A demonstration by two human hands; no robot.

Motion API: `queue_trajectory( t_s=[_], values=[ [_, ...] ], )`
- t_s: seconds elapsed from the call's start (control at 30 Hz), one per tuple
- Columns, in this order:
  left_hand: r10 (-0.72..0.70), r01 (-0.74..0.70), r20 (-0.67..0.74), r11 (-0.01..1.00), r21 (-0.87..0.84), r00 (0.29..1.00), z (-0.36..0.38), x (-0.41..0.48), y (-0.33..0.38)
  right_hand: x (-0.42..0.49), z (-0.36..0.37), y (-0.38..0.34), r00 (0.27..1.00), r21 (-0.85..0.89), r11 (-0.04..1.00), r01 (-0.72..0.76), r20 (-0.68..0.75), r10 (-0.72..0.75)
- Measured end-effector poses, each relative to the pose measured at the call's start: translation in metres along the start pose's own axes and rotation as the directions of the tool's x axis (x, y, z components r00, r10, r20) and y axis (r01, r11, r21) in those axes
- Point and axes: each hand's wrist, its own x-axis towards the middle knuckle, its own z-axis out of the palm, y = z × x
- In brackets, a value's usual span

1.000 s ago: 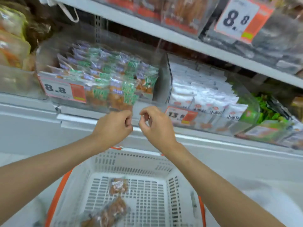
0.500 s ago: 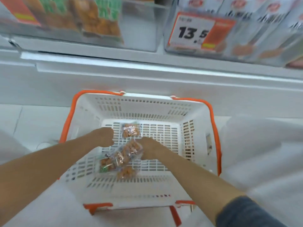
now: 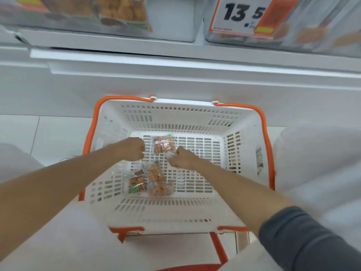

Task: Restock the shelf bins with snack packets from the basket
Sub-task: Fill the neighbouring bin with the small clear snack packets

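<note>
A white perforated plastic basket with orange handles (image 3: 175, 114) stands on the pale tiled floor (image 3: 48, 133) in front of the white shelving unit (image 3: 195, 61), and the person leans over it with both arms reaching in. The left hand (image 3: 132, 148) is curled into a loose fist just above the basket floor, and I see nothing in it. The right hand (image 3: 183, 158) reaches in from the other side. Its fingertips (image 3: 175, 153) meet the near right corner of a small clear packet of orange snack pieces (image 3: 163, 146), which lies flat towards the far side of the basket floor. Blur there hides whether the fingers have actually pinched it. Nearer the person, a cluster of similar clear packets with green labels (image 3: 152, 178) lies overlapping on the basket floor, apart from both hands. Above, along the shelf, a clear plastic bin of orange snack packets (image 3: 172, 20) sits left of a second clear bin (image 3: 312, 36), which carries an orange-and-white price tag reading 13.5 (image 3: 240, 14). A dark grey sleeve (image 3: 304, 237) is pushed up the right arm.
</note>
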Motion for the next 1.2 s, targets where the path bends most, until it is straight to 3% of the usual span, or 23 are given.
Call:
queue_trajectory(
  t_s=[0.1,0.3,0.37,0.47,0.6,0.7,0.77,0.93,1.03,1.13,1.2],
  values=[
    [0.08,-0.081,-0.021,0.996,-0.039,0.997,-0.033,-0.025,0.015,-0.033,-0.053,-0.038,0.986,0.076,0.996,-0.057,0.162,0.044],
    [0.221,-0.266,-0.181,0.919,-0.29,0.958,-0.095,-0.098,0.032,-0.132,-0.122,-0.119,0.97,0.098,0.97,0.221,-0.129,-0.208],
    [0.255,-0.321,-0.202,0.835,-0.447,0.946,-0.106,-0.115,0.034,-0.163,-0.132,-0.136,0.945,0.104,0.951,0.29,-0.188,-0.267],
    [0.297,-0.431,-0.312,0.63,-0.646,0.902,-0.12,-0.122,0.041,-0.184,-0.136,-0.146,0.901,0.068,0.937,0.342,-0.307,-0.306],
    [0.265,-0.515,-0.442,0.478,-0.712,0.857,-0.139,-0.121,0.04,-0.187,-0.144,-0.145,0.826,0.179,0.907,0.381,-0.506,-0.248],
    [0.237,-0.523,-0.467,0.356,-0.774,0.852,-0.144,-0.121,0.034,-0.188,-0.146,-0.145,0.829,0.278,0.868,0.412,-0.509,-0.23],
    [0.233,-0.539,-0.486,0.383,-0.75,0.842,-0.147,-0.12,0.033,-0.189,-0.148,-0.146,0.835,0.318,0.837,0.445,-0.486,-0.259],
    [0.234,-0.584,-0.541,0.441,-0.682,0.808,-0.161,-0.13,0.033,-0.192,-0.156,-0.147,0.783,0.106,0.878,0.467,-0.511,-0.355],
    [0.206,-0.626,-0.6,0.402,-0.668,0.773,-0.166,-0.138,0.039,-0.196,-0.155,-0.15,0.764,0.221,0.824,0.521,-0.552,-0.335],
    [0.299,-0.627,-0.552,0.376,-0.682,0.779,-0.168,-0.142,0.04,-0.203,-0.155,-0.154,0.786,0.435,0.69,0.579,-0.523,-0.33],
    [0.307,-0.671,-0.601,0.425,-0.608,0.738,-0.172,-0.143,0.037,-0.206,-0.157,-0.157,0.792,0.397,0.729,0.558,-0.518,-0.324]
  ],
)
